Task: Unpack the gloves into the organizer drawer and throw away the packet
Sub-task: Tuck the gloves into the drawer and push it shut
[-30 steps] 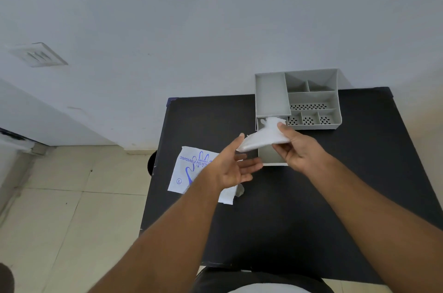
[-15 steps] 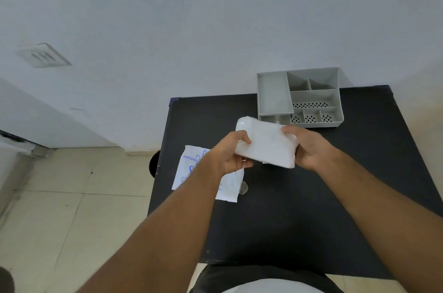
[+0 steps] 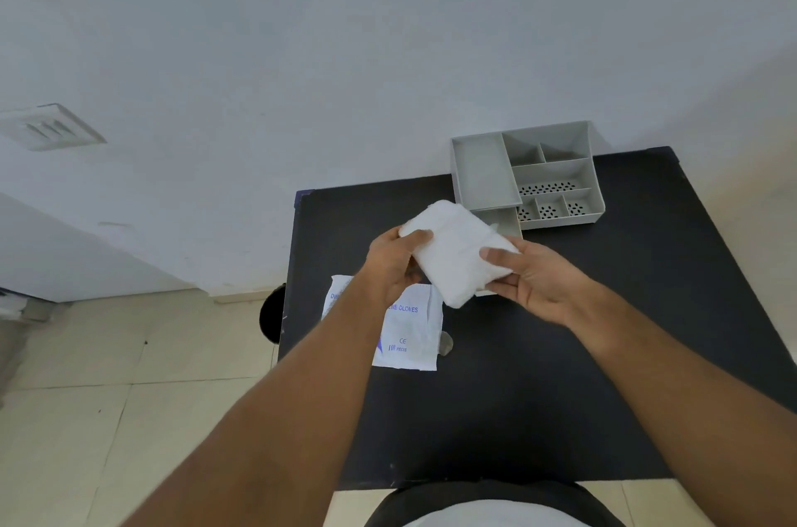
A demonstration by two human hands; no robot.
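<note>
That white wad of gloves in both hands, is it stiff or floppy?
Likely soft: the stack of gloves bulges and rounds off between the left hand and right hand. Probably light. The thin sheets might slide apart, which may explain the two-handed hold.

Both bare forearms run up from the bottom of the frame and meet just right of centre. The left hand [image 3: 394, 263] comes in from the lower left, wrist bent inward, fingers curled over the left edge of a white stack of gloves [image 3: 457, 252] with the thumb on top. The right hand [image 3: 532, 278] comes in from the lower right, palm turned left, thumb laid across the stack's right end and fingers beneath it. The two hands grip the stack between them, in the air.
</note>
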